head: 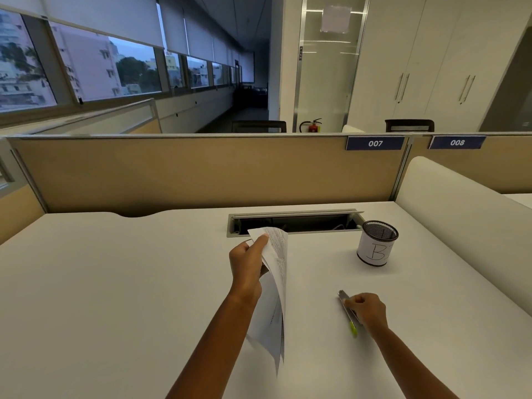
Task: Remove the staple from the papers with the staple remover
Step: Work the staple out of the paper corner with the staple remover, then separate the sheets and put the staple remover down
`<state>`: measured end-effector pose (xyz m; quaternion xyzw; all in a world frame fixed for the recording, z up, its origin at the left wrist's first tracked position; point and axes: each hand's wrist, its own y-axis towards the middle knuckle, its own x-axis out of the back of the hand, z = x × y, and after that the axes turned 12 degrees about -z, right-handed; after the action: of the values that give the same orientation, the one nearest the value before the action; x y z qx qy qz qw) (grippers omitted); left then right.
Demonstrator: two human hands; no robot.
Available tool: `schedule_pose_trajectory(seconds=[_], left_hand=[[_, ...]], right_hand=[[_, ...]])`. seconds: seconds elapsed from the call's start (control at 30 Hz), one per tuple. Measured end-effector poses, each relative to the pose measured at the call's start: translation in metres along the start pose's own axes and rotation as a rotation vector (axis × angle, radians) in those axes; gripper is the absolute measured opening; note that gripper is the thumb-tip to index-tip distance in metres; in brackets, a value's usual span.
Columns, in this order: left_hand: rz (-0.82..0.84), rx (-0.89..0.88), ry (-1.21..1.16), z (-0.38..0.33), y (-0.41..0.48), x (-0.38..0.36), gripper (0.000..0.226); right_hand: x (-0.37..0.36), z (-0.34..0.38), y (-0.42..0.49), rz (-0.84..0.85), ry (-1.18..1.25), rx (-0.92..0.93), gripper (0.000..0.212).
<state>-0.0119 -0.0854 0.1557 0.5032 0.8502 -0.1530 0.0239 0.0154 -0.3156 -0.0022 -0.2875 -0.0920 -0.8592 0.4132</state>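
right hand [367,311] fingers closed on staple remover [349,311] | left hand [247,266] gripping papers [277,286]

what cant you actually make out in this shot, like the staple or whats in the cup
- Staple: not visible in the head view; the papers hang edge-on from the left hand, text blurred.
- Staple remover: its middle is covered by the right hand; whether it is lifted or lying on the desk is unclear.
- Mesh cup: contents hidden by its rim and dark interior; the label is cut by its curve.
- Cable tray: too dark inside.
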Motion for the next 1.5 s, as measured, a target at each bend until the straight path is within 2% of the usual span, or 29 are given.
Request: schedule_pose_trajectory(seconds=[0.1, 0.23, 0.3, 0.37, 0.4, 0.47, 0.53, 0.67, 0.73, 0.8, 0.9, 0.97, 1.03, 1.13, 1.23, 1.37, 1.43, 1.5], left_hand=[[0.001, -0.011, 0.008, -0.001, 0.0, -0.001, 0.006], [0.008, -0.03, 0.03, 0.0, -0.002, -0.004, 0.007], [0.005, -0.03, 0.039, 0.002, -0.001, -0.006, 0.008], [0.004, -0.03, 0.048, 0.003, -0.001, -0.01, 0.008], [0.0, -0.032, 0.053, 0.003, -0.002, -0.011, 0.008], [-0.005, -0.036, 0.058, 0.002, -0.002, -0.016, 0.01], [-0.008, -0.04, 0.056, -0.001, -0.003, -0.021, 0.021], [-0.034, -0.062, 0.032, -0.012, -0.005, -0.027, 0.03], [-0.017, -0.066, 0.01, -0.019, -0.006, -0.029, 0.024], [0.022, -0.082, 0.0, -0.023, -0.006, -0.029, 0.008], [0.072, -0.123, -0.017, -0.029, -0.006, -0.03, 0.027], [0.12, -0.163, 0.0, -0.034, -0.004, -0.029, 0.039], [0.156, -0.285, 0.085, -0.038, 0.0, -0.025, 0.042], [0.144, -0.55, 0.248, -0.039, 0.008, -0.016, 0.04], [0.109, -0.681, 0.298, -0.043, 0.01, -0.01, 0.036], [0.178, -0.577, 0.136, -0.05, 0.009, -0.004, 0.026], [0.186, -0.526, 0.086, -0.05, 0.011, -0.002, 0.024], [0.192, -0.453, 0.031, -0.048, 0.009, 0.0, 0.023]], right_hand=[[0.002, -0.001, 0.0, 0.002, -0.039, 0.0, 0.021], [0.005, 0.005, -0.003, -0.016, -0.135, 0.037, 0.03], [0.005, 0.021, -0.01, -0.009, -0.144, 0.183, 0.042], [0.009, 0.051, -0.024, 0.034, -0.029, 0.34, 0.024], [0.011, 0.07, -0.033, 0.085, 0.031, 0.392, 0.018], [0.02, 0.11, -0.053, 0.239, 0.119, 0.457, 0.034], [0.032, 0.143, -0.075, 0.393, 0.19, 0.497, 0.04], [0.053, 0.178, -0.096, 0.581, 0.061, 0.608, 0.054], [0.055, 0.182, -0.098, 0.527, -0.043, 0.689, 0.057], [0.055, 0.184, -0.099, 0.391, -0.084, 0.775, 0.046], [0.062, 0.191, -0.102, 0.156, -0.074, 0.867, 0.028], [0.071, 0.198, -0.1, 0.021, -0.088, 0.91, 0.025], [0.079, 0.206, -0.096, -0.072, -0.107, 0.94, 0.027], [0.089, 0.22, -0.094, -0.065, -0.105, 0.972, 0.023], [0.096, 0.232, -0.097, -0.007, -0.084, 0.994, 0.026], [0.095, 0.244, -0.098, 0.026, -0.11, 1.068, 0.029], [0.086, 0.245, -0.098, -0.035, -0.117, 1.12, 0.028], [0.074, 0.241, -0.098, -0.17, -0.071, 1.22, 0.027]])
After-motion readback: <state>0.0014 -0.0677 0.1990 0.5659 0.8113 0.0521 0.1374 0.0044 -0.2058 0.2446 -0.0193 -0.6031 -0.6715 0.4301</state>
